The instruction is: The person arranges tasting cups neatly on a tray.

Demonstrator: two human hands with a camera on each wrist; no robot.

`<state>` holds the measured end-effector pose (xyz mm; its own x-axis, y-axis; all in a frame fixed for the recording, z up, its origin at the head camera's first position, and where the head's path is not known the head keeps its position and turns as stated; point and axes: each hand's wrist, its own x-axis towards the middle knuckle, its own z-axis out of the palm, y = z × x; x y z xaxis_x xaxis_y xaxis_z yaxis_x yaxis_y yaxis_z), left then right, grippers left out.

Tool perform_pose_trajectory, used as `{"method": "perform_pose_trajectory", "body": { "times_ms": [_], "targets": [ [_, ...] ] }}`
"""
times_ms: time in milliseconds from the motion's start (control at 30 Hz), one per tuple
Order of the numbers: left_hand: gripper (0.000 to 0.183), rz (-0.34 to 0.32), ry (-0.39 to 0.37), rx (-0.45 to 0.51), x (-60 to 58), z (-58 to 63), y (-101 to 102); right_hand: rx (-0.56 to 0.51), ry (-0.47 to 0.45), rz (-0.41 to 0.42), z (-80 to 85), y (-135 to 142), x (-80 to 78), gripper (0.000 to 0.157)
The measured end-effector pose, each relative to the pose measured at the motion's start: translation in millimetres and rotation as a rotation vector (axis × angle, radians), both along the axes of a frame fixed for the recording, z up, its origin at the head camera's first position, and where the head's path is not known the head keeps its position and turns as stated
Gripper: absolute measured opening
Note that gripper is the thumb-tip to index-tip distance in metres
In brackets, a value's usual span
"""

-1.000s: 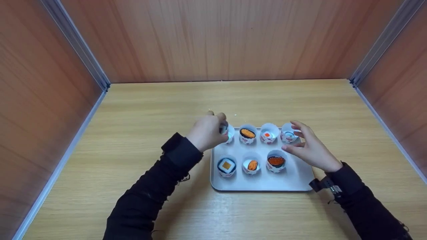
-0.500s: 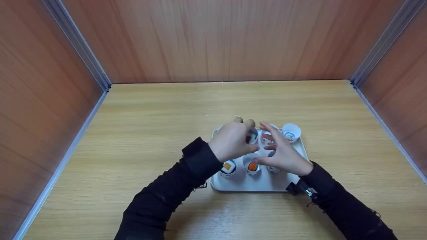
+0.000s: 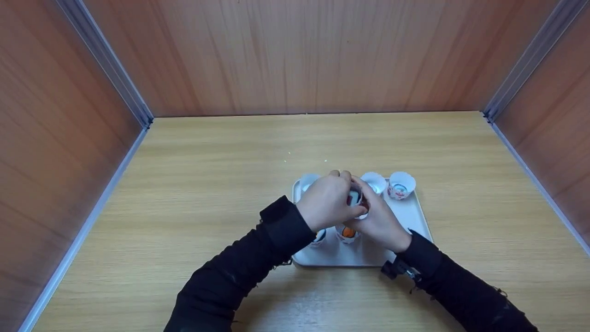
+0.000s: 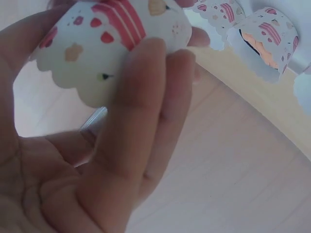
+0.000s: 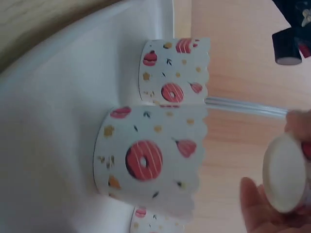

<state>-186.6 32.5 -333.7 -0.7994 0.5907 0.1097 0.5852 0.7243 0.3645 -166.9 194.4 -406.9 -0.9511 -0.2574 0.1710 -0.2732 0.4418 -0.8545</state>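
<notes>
Over the middle of the tray, my left hand (image 3: 325,200) holds a paper baking cup (image 4: 87,53) printed with pink cakes, thumb on one side and fingers on the other. My right hand (image 3: 380,223) grips the same cup from the right. Something pale with a dark surround shows inside it in the head view. In the right wrist view, the white base of the held cup (image 5: 284,174) shows among fingers. Below the hands, a cup with an orange sushi piece (image 3: 349,232) is partly covered, as is the front left cup (image 3: 319,237).
The light grey tray (image 3: 412,216) lies on a wooden table (image 3: 221,152). Along its back stand a left cup (image 3: 308,180), a middle cup (image 3: 374,182) and a right cup (image 3: 401,186). Wooden panels (image 3: 304,60) enclose the table at back and sides.
My left hand has carried its cup rightward from the tray's back left corner. My right hand has moved left from the back right cup and now grips the carried cup.
</notes>
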Motion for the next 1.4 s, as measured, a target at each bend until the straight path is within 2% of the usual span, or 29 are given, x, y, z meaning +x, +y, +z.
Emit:
{"method": "perform_pose_trajectory", "body": {
  "times_ms": [200,300,433,533,600,767,933,1067,1233,1400],
  "targets": [
    [0.069,0.016,-0.015,0.041,2.6,0.8,-2.9,-0.019,0.043,-0.010,2.5,0.1,-0.1,0.081],
    [0.074,0.014,0.044,0.084,3.7,0.5,-7.0,-0.050,0.070,-0.006,4.6,3.7,-0.9,0.075],
    [0.080,0.031,0.162,0.144,1.1,-0.6,-16.7,-0.078,0.094,-0.028,8.4,12.8,-1.9,0.066],
    [0.078,0.064,0.192,0.176,-3.3,-2.1,-28.5,-0.072,0.094,-0.065,11.7,22.9,-1.5,0.064],
    [0.075,0.094,0.182,0.185,-6.9,-4.0,-38.3,-0.055,0.088,-0.091,13.3,31.4,-0.7,0.064],
    [0.067,0.212,0.093,0.198,-16.3,-16.9,-64.8,0.006,0.088,-0.158,15.0,57.4,1.9,0.067],
    [0.065,0.307,-0.016,0.215,-26.3,-40.9,-86.4,0.033,0.034,-0.232,10.0,86.8,4.6,0.069],
    [0.067,0.373,-0.116,0.195,-31.6,-59.0,-95.3,0.051,0.010,-0.255,0.8,106.9,5.4,0.071],
    [0.067,0.389,-0.229,0.111,-31.4,-76.4,-99.2,0.083,-0.055,-0.266,-11.2,124.5,7.3,0.073],
    [0.060,0.368,-0.285,0.064,-26.3,-85.8,-99.1,0.125,-0.109,-0.239,-18.8,130.7,10.9,0.069]
  ]
}}
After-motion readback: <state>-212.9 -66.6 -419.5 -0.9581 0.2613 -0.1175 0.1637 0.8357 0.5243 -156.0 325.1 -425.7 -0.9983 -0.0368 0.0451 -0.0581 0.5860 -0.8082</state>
